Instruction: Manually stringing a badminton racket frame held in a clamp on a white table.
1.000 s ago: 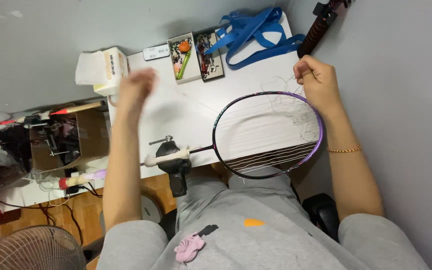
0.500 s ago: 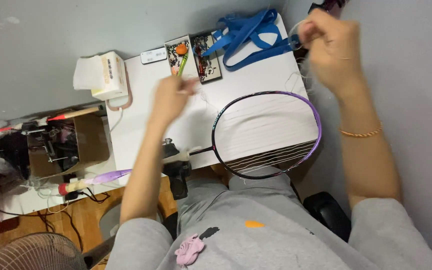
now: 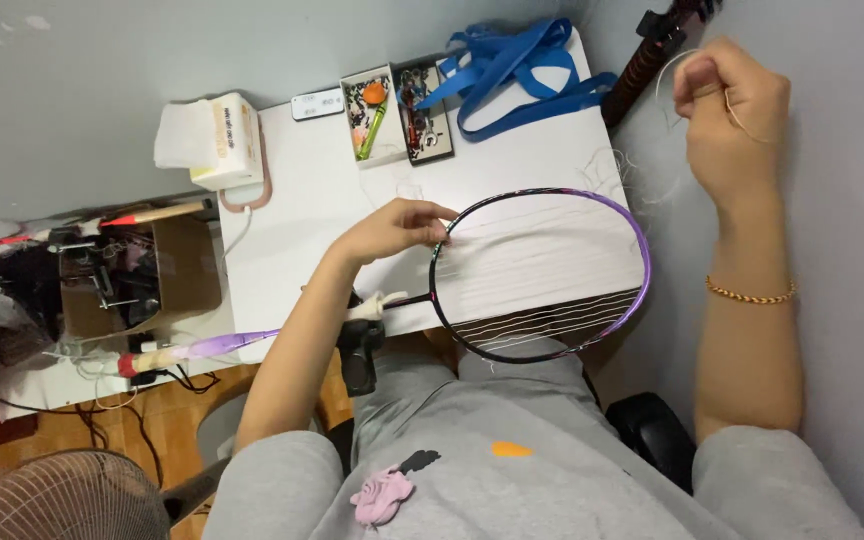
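Observation:
A badminton racket (image 3: 542, 275) with a purple and black frame lies on the white table (image 3: 302, 220), its head over the near edge and only partly strung. My left hand (image 3: 397, 225) rests on the left side of the racket's frame, fingers touching the strings there. My right hand (image 3: 727, 110) is raised off to the right above the table, fist shut on a thin pale string (image 3: 667, 70) that loops up from the racket. Loose string curls lie by the frame's upper right (image 3: 617, 170).
At the table's far edge sit a tissue box (image 3: 222, 140), a small white remote (image 3: 315, 103), two open trays of small tools (image 3: 392, 115) and a blue strap (image 3: 512, 70). A cluttered cardboard box (image 3: 142, 280) stands left. A fan (image 3: 62, 495) is at lower left.
My right hand has pulled the string up and out to the right. My left hand came down from the air onto the left side of the racket frame.

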